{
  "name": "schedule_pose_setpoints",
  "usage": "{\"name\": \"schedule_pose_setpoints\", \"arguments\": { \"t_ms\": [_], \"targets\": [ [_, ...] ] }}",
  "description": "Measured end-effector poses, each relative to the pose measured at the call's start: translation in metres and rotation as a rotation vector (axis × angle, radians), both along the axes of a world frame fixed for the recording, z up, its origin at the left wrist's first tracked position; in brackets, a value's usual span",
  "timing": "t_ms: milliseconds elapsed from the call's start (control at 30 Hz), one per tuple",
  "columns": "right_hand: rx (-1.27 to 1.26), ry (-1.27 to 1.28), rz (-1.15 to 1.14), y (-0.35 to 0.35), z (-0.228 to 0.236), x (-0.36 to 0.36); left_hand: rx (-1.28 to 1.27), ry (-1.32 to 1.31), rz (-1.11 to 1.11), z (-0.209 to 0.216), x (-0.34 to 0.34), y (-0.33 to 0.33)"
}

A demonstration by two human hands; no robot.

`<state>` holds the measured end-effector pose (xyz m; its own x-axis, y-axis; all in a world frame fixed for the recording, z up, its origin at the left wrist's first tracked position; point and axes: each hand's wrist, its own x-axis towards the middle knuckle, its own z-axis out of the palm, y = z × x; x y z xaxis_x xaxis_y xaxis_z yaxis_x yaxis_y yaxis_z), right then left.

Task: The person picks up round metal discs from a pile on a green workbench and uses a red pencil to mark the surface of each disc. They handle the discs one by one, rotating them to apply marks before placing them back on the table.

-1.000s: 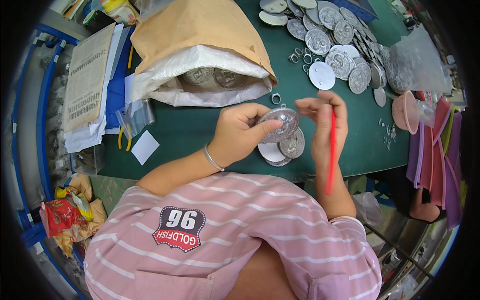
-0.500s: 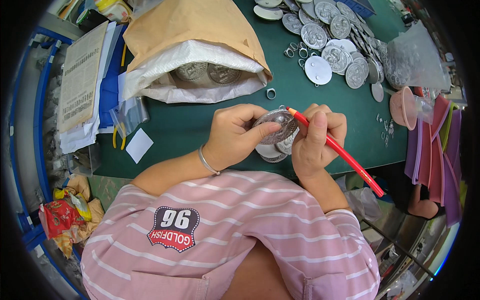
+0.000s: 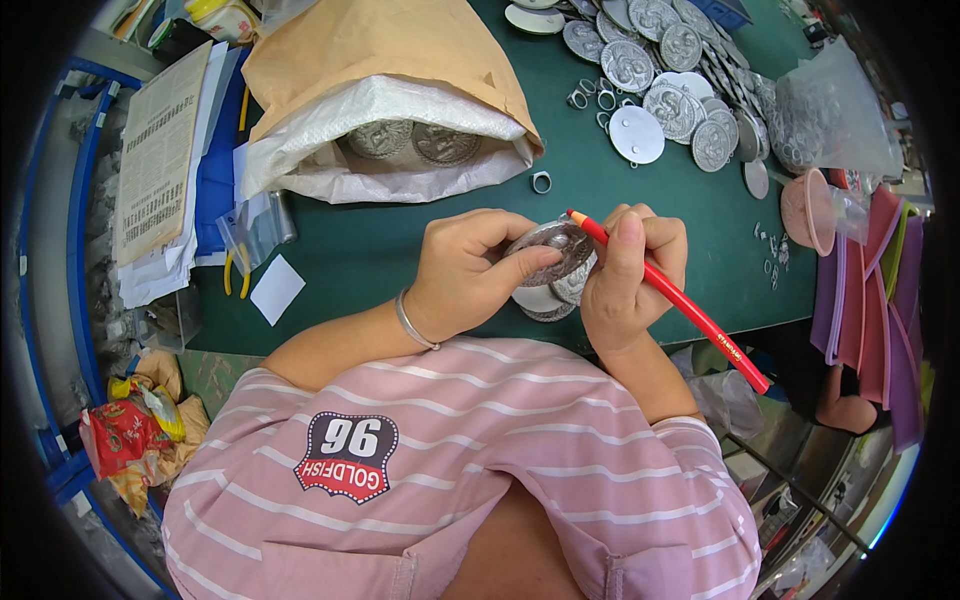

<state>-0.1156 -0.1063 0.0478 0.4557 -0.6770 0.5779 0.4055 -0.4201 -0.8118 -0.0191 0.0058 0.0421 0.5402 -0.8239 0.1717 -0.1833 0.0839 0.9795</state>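
Note:
My left hand [image 3: 468,268] pinches a round silver medallion [image 3: 562,240] by its edge, thumb lying across its face. In my right hand [image 3: 632,275] is a red pencil [image 3: 706,327], its tip at the medallion's upper rim. Whether my right fingers also grip a part of the medallion's rim is hidden. Just under the held piece, several more silver medallions [image 3: 545,303] lie stacked near the table's front edge. A single metal ring [image 3: 541,182] rests on the green table [image 3: 400,235] beyond my hands.
A paper-and-white-woven sack [image 3: 390,60] with medallions in its mouth lies at the back left. Many loose medallions [image 3: 680,100] are heaped at the back right, near a pink basket [image 3: 806,213]. Papers [image 3: 165,160], yellow-handled pliers [image 3: 235,275] and a white card [image 3: 278,291] are at left.
My right hand and the pencil have shifted slightly left and up along the medallion's rim. The left hand keeps its hold, nearly still.

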Motion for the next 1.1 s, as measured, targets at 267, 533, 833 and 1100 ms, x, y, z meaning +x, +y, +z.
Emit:
{"name": "schedule_pose_setpoints", "arguments": {
  "t_ms": [267,533,833,1100],
  "targets": [
    [-0.079,0.009,0.019,0.0002,-0.0019,-0.0013,-0.045,0.101,0.056,-0.0036,-0.0033,-0.003],
    [-0.141,0.029,0.023,0.0002,-0.0017,-0.0014,0.021,0.136,-0.019,-0.0031,0.0003,0.0017],
    [-0.151,0.096,-0.022,-0.0003,-0.0021,0.0007,0.022,0.1,-0.012,-0.0017,-0.0004,0.002],
    [0.141,-0.056,0.053,-0.0031,-0.0026,0.0,-0.023,0.323,0.039,-0.0056,-0.0016,-0.0003]
  ]
}}
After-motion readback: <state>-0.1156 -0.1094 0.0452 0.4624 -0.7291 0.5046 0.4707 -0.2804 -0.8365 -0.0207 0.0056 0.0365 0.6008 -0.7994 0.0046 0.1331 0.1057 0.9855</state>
